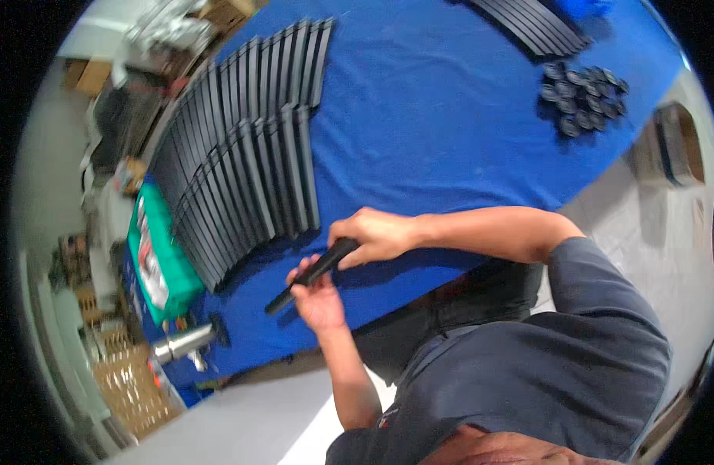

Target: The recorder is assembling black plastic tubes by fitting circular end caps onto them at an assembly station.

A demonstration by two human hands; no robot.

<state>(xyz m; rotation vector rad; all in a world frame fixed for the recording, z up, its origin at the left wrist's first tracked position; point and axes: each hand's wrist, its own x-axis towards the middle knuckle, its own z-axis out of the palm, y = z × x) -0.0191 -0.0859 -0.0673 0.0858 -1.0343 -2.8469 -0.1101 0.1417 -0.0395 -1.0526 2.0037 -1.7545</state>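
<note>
A slim black tube (311, 271) slants over the near edge of the blue-covered table, its thicker end up to the right. My right hand (376, 235) is wrapped round that thicker end from above. Lower down, my left hand (320, 301) has its fingers and thumb closed about the tube's middle, and the thin end sticks out past them to the left. Just beyond my hands lie long dark strips (252, 182), side by side in two overlapping rows. What my right palm covers is hidden.
Round black caps (582, 98) lie in a cluster at the far right, near another group of dark strips (527, 25). A green package (161, 260) and a silver cylinder (184, 343) are at the table's left edge. A perforated brown crate (132, 391) stands beside it.
</note>
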